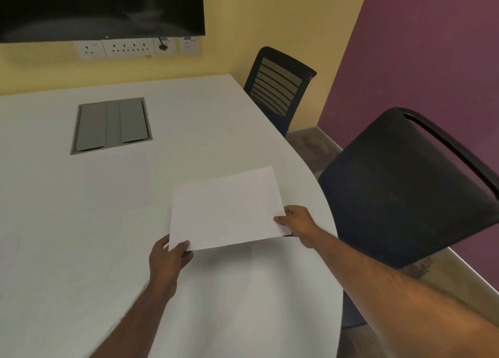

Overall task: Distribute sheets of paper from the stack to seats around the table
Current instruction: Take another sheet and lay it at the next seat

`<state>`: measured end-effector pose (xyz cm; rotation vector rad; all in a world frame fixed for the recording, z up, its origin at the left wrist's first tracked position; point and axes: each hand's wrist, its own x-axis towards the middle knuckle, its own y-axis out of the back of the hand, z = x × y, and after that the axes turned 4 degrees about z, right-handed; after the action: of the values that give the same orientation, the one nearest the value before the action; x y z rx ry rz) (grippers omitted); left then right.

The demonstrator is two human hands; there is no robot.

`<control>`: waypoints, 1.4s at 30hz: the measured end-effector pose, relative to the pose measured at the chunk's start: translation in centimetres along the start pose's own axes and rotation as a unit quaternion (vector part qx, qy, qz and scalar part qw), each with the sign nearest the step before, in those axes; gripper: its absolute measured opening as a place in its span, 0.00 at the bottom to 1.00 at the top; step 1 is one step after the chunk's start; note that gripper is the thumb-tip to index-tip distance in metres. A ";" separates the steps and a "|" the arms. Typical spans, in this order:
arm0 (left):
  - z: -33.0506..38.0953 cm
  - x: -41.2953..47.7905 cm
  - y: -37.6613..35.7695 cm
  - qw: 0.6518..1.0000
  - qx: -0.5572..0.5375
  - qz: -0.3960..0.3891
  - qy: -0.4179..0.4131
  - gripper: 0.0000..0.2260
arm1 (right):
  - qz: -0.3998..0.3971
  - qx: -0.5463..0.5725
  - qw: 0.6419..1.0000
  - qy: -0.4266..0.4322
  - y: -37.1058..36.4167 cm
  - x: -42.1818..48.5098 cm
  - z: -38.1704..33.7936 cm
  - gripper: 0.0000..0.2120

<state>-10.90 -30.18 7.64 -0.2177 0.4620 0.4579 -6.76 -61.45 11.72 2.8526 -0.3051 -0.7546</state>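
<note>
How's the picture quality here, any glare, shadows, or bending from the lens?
Head view: soft and slightly blurry overall; the white sheet held by the left hand and right hand casts a faint shadow on the table; the dark screen shows dim reflections; wide-angle distortion curves the table edge and stretches the near chair; sheets lying on the table barely stand out, white on white.

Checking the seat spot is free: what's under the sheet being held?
Under the sheet, held by the left hand and right hand, only its shadow on the white table shows; the covered patch is hidden.
</note>
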 end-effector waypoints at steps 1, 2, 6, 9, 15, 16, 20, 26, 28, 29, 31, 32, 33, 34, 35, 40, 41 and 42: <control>-0.5 0.0 -0.7 1.000 0.007 0.005 0.006 0.17 | -0.001 -0.007 1.000 -0.002 0.7 0.8 0.2 0.06; -0.9 0.0 -1.3 1.000 0.017 0.008 0.011 0.16 | -0.004 -0.013 1.000 -0.003 1.3 1.6 0.5 0.06; -2.5 -0.2 -3.3 0.995 0.093 0.018 0.018 0.12 | -0.005 -0.050 0.999 0.003 3.2 4.7 1.8 0.05; -4.3 -0.2 -4.1 0.989 0.145 0.028 0.015 0.11 | 0.004 -0.111 0.994 0.017 4.0 6.5 3.6 0.03; -8.0 -0.4 -5.9 0.965 0.259 0.027 -0.003 0.09 | 0.058 -0.182 0.981 0.009 5.6 9.1 7.8 0.07; -8.4 -0.5 -6.2 0.960 0.277 0.033 -0.005 0.09 | 0.068 -0.197 0.978 0.012 5.9 9.3 8.4 0.09; -9.6 -1.0 -7.3 0.938 0.341 0.057 -0.035 0.14 | 0.103 -0.251 0.963 0.011 6.9 9.9 9.9 0.11; -11.0 -1.1 -6.8 0.895 0.437 0.011 -0.086 0.26 | 0.109 -0.286 0.952 -0.004 7.3 10.0 11.0 0.12; -11.3 -1.0 -6.5 0.879 0.466 -0.002 -0.099 0.27 | 0.113 -0.288 0.951 0.001 7.4 10.0 11.3 0.11; -11.4 -0.9 -6.3 0.872 0.477 -0.005 -0.106 0.27 | 0.115 -0.287 0.951 0.003 7.4 10.0 11.5 0.11; -11.5 -0.9 -5.9 0.863 0.491 -0.010 -0.118 0.26 | 0.117 -0.286 0.951 0.003 7.4 10.1 11.7 0.11; -11.6 -0.9 -5.8 0.862 0.493 -0.011 -0.119 0.26 | 0.117 -0.286 0.951 0.004 7.4 10.1 11.8 0.11; -11.6 -0.9 -5.8 0.863 0.492 -0.012 -0.118 0.26 | 0.117 -0.285 0.951 0.004 7.4 10.1 11.8 0.11; -11.5 -0.8 -5.8 0.864 0.489 -0.013 -0.118 0.26 | 0.118 -0.283 0.952 0.004 7.4 10.2 11.8 0.11; -11.4 -0.8 -5.8 0.867 0.484 -0.013 -0.118 0.25 | 0.120 -0.281 0.952 0.006 7.4 10.2 11.8 0.11; -10.2 -0.4 -4.7 0.889 0.442 -0.018 -0.113 0.19 | 0.145 -0.266 0.953 0.025 7.1 9.7 11.5 0.07; -9.7 -0.1 -4.1 0.890 0.441 -0.017 -0.117 0.17 | 0.151 -0.266 0.952 0.031 6.8 9.5 11.3 0.06; -9.3 0.2 -3.3 0.888 0.443 -0.015 -0.122 0.16 | 0.155 -0.265 0.951 0.039 6.4 9.3 11.0 0.05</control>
<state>-12.72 -35.83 -0.24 0.7124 0.3798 0.2025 -5.34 -71.13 -0.60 2.2504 -0.4474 -0.5538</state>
